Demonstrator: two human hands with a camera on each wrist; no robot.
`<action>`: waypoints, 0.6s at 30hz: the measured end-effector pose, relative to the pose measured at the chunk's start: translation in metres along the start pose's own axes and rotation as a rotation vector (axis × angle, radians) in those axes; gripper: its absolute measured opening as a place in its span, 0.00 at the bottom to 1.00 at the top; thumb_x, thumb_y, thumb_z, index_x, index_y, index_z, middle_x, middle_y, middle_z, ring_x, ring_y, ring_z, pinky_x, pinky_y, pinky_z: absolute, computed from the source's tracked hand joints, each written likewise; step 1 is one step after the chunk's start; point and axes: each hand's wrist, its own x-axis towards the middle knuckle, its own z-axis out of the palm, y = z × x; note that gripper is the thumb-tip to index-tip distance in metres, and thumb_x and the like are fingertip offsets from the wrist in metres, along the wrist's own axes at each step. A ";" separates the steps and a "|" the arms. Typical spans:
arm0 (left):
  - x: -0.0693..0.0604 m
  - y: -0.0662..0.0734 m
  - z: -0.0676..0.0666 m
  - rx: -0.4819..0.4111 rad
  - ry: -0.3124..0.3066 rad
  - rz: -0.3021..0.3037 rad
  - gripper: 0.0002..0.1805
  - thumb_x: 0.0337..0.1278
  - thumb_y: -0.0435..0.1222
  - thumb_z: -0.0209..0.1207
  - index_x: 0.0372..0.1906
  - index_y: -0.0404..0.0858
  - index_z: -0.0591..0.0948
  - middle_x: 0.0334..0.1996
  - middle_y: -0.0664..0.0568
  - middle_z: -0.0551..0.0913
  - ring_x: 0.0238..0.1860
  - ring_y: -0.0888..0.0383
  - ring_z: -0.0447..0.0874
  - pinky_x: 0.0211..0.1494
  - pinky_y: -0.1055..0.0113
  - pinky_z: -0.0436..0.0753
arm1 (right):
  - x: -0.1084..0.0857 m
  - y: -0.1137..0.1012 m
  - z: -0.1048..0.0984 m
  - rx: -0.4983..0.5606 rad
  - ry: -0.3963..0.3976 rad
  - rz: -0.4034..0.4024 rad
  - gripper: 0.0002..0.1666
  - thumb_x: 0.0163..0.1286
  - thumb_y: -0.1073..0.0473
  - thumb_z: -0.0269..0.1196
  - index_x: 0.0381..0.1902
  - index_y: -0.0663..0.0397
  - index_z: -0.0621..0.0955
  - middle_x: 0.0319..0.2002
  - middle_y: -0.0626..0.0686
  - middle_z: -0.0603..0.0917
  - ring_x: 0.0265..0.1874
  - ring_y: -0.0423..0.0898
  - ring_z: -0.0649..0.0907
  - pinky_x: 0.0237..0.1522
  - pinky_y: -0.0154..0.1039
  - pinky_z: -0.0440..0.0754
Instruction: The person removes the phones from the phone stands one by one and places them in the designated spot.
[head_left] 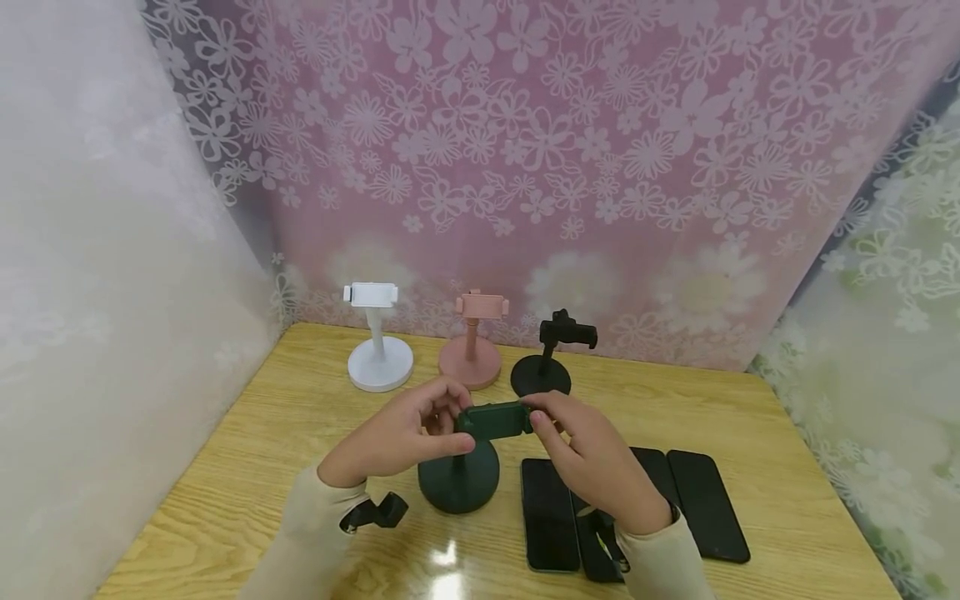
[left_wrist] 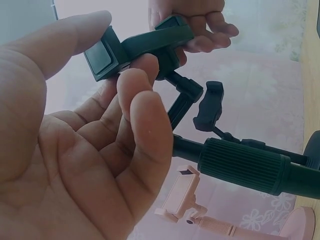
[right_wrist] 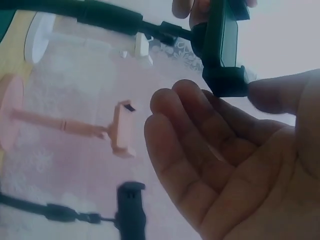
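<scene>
A dark green phone stand (head_left: 495,421) stands upright on the table, its round base (head_left: 459,483) flat on the wood and its clamp head tilted towards me. My left hand (head_left: 397,433) pinches the left end of the clamp, thumb in front and fingers behind. At the clamp's other end, my right hand (head_left: 588,454) holds on between thumb and index finger. In the left wrist view the clamp's end block (left_wrist: 102,55) lies against the left thumb. The right wrist view has the right thumb (right_wrist: 275,92) touching the opposite end; the other fingers are bent loosely below.
Behind it stand a white phone stand (head_left: 378,364), a pink one (head_left: 470,364) and a black one (head_left: 542,377) in a row. Several black phones (head_left: 550,517) lie at the right, partly under my right hand and wrist. A flowered curtain (head_left: 525,167) closes off the back.
</scene>
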 end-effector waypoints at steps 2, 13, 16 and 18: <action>0.000 0.000 0.000 0.001 0.000 0.001 0.17 0.69 0.42 0.67 0.56 0.45 0.75 0.36 0.50 0.79 0.33 0.54 0.77 0.38 0.63 0.79 | 0.002 0.003 0.001 0.062 -0.028 0.014 0.18 0.83 0.50 0.55 0.63 0.49 0.81 0.44 0.40 0.83 0.36 0.38 0.80 0.39 0.38 0.80; 0.011 0.000 0.003 0.011 0.024 0.021 0.18 0.69 0.42 0.67 0.56 0.44 0.75 0.35 0.50 0.79 0.32 0.55 0.78 0.38 0.63 0.80 | 0.021 0.034 0.001 0.639 -0.220 0.010 0.18 0.84 0.59 0.54 0.63 0.64 0.73 0.49 0.63 0.84 0.46 0.51 0.87 0.51 0.41 0.86; 0.014 -0.001 0.006 0.034 0.031 0.030 0.18 0.69 0.41 0.67 0.56 0.44 0.75 0.35 0.51 0.79 0.33 0.56 0.78 0.38 0.64 0.80 | 0.024 0.043 0.001 0.702 -0.254 0.006 0.19 0.84 0.59 0.53 0.64 0.66 0.72 0.50 0.65 0.83 0.46 0.47 0.87 0.52 0.43 0.86; 0.017 -0.001 0.007 0.050 0.036 0.037 0.18 0.70 0.41 0.66 0.57 0.44 0.75 0.36 0.52 0.80 0.34 0.56 0.79 0.39 0.64 0.80 | 0.026 0.049 0.001 0.730 -0.260 0.011 0.19 0.85 0.59 0.52 0.64 0.66 0.71 0.49 0.67 0.83 0.45 0.49 0.88 0.52 0.44 0.86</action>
